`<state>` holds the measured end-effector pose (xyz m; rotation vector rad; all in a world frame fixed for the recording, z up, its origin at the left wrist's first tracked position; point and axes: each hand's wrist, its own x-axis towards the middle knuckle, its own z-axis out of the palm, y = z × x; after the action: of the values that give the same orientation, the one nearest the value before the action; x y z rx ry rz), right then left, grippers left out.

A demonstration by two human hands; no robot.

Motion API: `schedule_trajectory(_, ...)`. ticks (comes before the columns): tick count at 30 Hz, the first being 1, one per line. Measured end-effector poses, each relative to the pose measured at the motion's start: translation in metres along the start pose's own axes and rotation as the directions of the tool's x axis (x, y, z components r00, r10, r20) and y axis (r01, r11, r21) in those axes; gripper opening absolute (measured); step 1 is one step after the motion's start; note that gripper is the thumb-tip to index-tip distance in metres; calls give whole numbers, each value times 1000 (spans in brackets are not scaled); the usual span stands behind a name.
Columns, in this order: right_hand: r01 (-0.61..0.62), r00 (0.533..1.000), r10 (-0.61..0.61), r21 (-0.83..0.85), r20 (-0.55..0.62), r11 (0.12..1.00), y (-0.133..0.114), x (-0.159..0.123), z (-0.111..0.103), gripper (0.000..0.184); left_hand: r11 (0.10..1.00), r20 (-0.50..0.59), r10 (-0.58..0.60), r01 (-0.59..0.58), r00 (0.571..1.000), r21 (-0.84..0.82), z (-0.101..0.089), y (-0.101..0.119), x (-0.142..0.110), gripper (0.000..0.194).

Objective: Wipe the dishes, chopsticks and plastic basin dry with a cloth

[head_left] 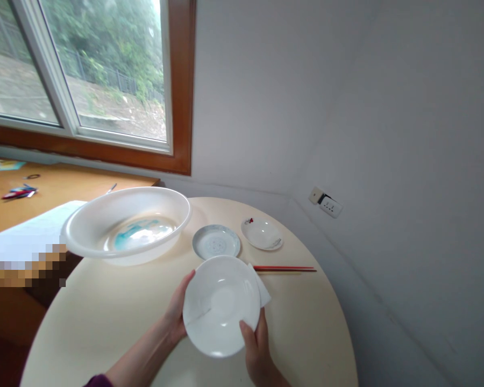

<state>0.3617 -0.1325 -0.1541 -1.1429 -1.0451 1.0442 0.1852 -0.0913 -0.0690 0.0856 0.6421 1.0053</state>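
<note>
A white plate (221, 303) with a faint grey line on it is held up over the round table, its inner face toward me. My left hand (180, 307) grips its left edge, the fingers hidden behind it. On the lower right rim, my right hand (256, 341) has its thumb in front and its fingers behind. A white paper-like piece (262, 290) sticks out behind the plate's right edge, near the right fingers; whether they pinch it I cannot tell. Just beyond lie a pair of red and dark chopsticks (286, 268), partly covered by the plate.
On the round table (116, 317) stand a large translucent basin (125, 250), a blue-rimmed plate (216, 242) and a small white dish (262, 234) with a red mark. A wooden desk (84, 177) with pens is at left, under the window. A socket (329, 206) sits on the right wall.
</note>
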Motion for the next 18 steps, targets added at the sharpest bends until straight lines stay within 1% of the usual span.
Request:
schedule_trajectory(4, 111, 990, -102, -95, 94, 989, 6, -7, -2, 63, 998, -45, 44, -42, 998, 46, 0, 0, 3, 45)
schedule_trajectory(6, 158, 982, -144, -122, 120, 980, 6, -10, -2, 62, 993, -68, 85, -80, 994, 82, 0, -1, 4, 40)
schedule_trajectory(9, 201, 970, -176, -143, 167, 969, 0, -14, 2, 61, 983, -100, 140, -126, 985, 130, -1, -4, 6, 34)
schedule_trajectory(11, 222, 966, -196, -153, 166, 963, -7, -17, 7, 62, 970, -110, 194, -174, 975, 170, -3, -6, 8, 31)
schedule_trajectory(12, 229, 967, -205, -160, 152, 960, -10, -19, 10, 63, 951, -112, 255, -228, 961, 207, -4, -7, 9, 29)
schedule_trajectory(13, 232, 969, -212, -166, 130, 959, -13, -20, 12, 63, 916, -111, 339, -301, 934, 263, -6, -8, 9, 26)
schedule_trajectory(15, 228, 972, -212, -168, 106, 959, -17, -22, 17, 61, 794, -71, 521, -452, 851, 407, -8, -9, 11, 24)
schedule_trajectory(16, 224, 972, -208, -163, 107, 961, -18, -23, 19, 59, 725, -32, 581, -500, 813, 473, -9, -9, 11, 24)
schedule_trajectory(17, 221, 973, -206, -157, 106, 963, -18, -24, 21, 57, 668, 9, 613, -525, 790, 527, -10, -9, 11, 24)
schedule_trajectory(18, 220, 973, -207, -153, 97, 963, -18, -25, 22, 56, 629, 44, 623, -533, 781, 566, -10, -9, 11, 26)
